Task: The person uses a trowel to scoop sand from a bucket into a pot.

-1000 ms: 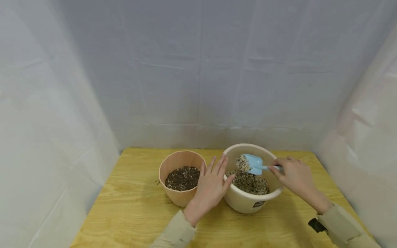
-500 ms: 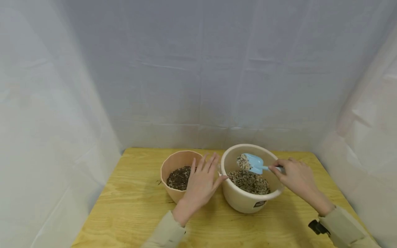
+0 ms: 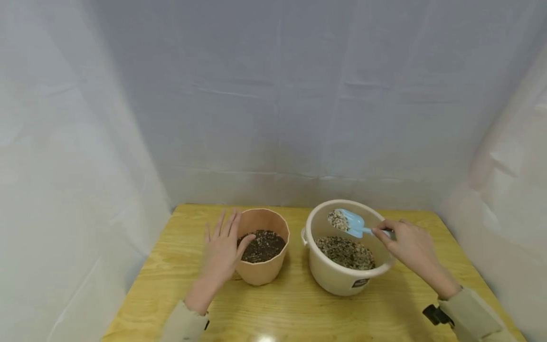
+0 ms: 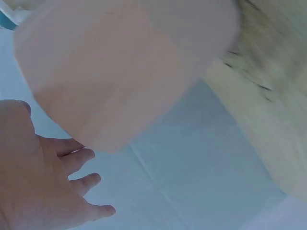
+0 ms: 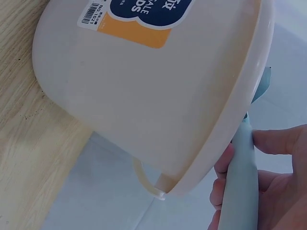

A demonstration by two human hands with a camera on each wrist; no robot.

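Observation:
A peach pot with dark soil stands mid-table, blurred and close in the left wrist view as the pot. My left hand lies open with straight fingers against the pot's left side, thumb at its rim; the left hand shows spread fingers. A cream bucket of light gravel sits to the right, with its wall and label close in the right wrist view as the bucket. My right hand holds the handle of a light blue scoop loaded with gravel above the bucket; the scoop handle shows in its fingers.
The wooden table is enclosed by white sheets at the back and both sides. A small gap separates pot and bucket. Bare wood lies in front of both containers and at the left of the pot.
My left hand moved from between pot and bucket across to the pot's left side, and the pot now stands slightly further right. The right hand and loaded scoop stayed nearly still.

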